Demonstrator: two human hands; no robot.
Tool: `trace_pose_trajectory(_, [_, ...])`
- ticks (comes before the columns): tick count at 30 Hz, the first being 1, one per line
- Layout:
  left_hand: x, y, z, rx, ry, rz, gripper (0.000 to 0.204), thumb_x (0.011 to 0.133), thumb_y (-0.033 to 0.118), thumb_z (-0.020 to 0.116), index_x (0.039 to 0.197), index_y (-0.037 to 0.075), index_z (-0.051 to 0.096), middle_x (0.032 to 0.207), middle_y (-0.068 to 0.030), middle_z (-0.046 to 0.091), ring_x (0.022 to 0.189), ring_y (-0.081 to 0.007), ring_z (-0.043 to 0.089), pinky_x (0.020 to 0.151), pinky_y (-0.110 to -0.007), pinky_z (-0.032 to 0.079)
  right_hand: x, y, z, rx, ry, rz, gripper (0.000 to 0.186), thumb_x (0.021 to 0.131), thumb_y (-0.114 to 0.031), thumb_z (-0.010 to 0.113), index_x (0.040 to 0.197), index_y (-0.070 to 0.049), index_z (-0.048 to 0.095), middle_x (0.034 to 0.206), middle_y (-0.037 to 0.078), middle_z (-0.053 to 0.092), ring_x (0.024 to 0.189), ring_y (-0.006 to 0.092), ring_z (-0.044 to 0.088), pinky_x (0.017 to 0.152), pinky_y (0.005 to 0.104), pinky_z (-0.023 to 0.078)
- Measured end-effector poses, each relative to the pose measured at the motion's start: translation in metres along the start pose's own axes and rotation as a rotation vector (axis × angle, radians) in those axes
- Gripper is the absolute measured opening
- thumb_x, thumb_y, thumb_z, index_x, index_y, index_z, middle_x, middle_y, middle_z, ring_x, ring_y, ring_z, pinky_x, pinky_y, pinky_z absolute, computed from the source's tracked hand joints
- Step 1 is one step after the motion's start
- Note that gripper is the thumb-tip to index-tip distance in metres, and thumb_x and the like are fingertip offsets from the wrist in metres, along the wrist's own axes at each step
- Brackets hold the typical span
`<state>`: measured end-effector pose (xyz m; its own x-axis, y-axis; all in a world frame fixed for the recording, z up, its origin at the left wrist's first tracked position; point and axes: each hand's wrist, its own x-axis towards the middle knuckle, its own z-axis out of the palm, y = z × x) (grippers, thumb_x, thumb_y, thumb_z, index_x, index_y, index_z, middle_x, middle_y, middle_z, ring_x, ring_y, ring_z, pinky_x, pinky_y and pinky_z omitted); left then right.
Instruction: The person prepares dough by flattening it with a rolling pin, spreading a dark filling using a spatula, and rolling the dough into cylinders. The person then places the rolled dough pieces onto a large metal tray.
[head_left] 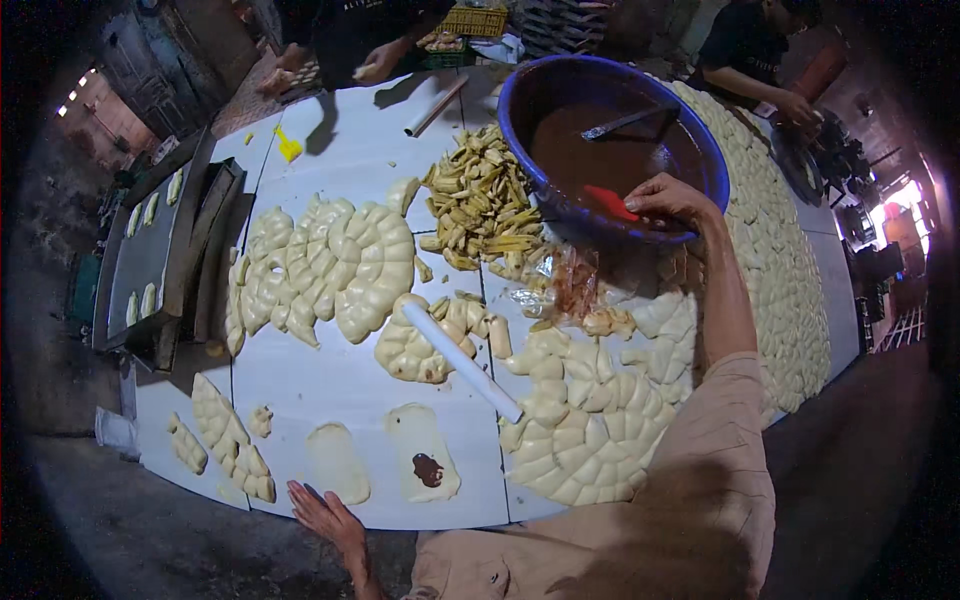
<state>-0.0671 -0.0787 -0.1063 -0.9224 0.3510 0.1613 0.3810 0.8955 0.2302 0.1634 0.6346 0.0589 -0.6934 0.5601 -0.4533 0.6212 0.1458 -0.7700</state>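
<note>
Over the near rim of a blue tub [515, 130] of brown chocolate-like paste [565, 150], my right hand [680, 203] grips a red scraper [608, 202]. Its blade dips toward the paste. My left hand [328, 515] is open, fingers stretched out, at the table's near edge, beside a plain flattened dough sheet [338, 462]. Just right of that lies a second dough sheet [415, 432], bearing a dark brown dab of paste [429, 470]. A white rolling pin [460, 360] rests slantwise across dough pieces [415, 355]. Sliced, banana-like pieces [480, 195] are heaped left of the tub.
Joined dough lumps [340, 255] spread over the white table [350, 150], with more dough [780, 250] along the right. A plastic bag [565, 285] lies below the tub. A tray [145, 245] of dough rolls stands left. Two other people work at the far side; a yellow scraper [288, 145] lies there.
</note>
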Motion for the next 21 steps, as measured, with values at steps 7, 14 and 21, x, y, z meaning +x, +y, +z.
trace_pose_trajectory(7, [-0.004, -0.01, 0.004, -0.03, 0.065, 0.05, 0.061, 0.109, 0.035, 0.036, 0.158, 0.002, 0.024, 0.165, -0.0164, 0.027, 0.152, -0.0348, 0.022, 0.121, -0.056, 0.01, -0.031, -0.039, 0.02, 0.011, 0.072, -0.01, 0.037, 0.087, -0.035, 0.08, 0.106, -0.004, 0.076, 0.072, 0.0, 0.066, 0.054, 0.0051, 0.054, 0.048, 0.0213, 0.041])
trace_pose_trajectory(14, [-0.012, -0.006, -0.003, -0.126, 0.083, 0.009, 0.064, 0.104, 0.03, 0.047, 0.155, -0.003, 0.029, 0.16, -0.0242, 0.031, 0.149, -0.0405, 0.027, 0.119, -0.059, 0.01, -0.056, -0.107, 0.111, -0.094, 0.016, -0.133, 0.04, 0.084, -0.033, 0.081, 0.107, -0.001, 0.075, 0.086, 0.001, 0.07, 0.073, 0.0067, 0.059, 0.062, 0.0224, 0.045])
trace_pose_trajectory(21, [-0.008, 0.009, 0.007, -0.248, 0.17, 0.065, 0.064, 0.102, 0.028, 0.05, 0.155, -0.002, 0.032, 0.159, -0.0191, 0.036, 0.147, -0.0377, 0.031, 0.118, -0.06, 0.011, -0.08, -0.148, 0.268, -0.229, -0.358, -0.192, 0.033, 0.087, -0.025, 0.076, 0.107, 0.002, 0.075, 0.084, 0.005, 0.071, 0.073, 0.0098, 0.064, 0.065, 0.0245, 0.05])
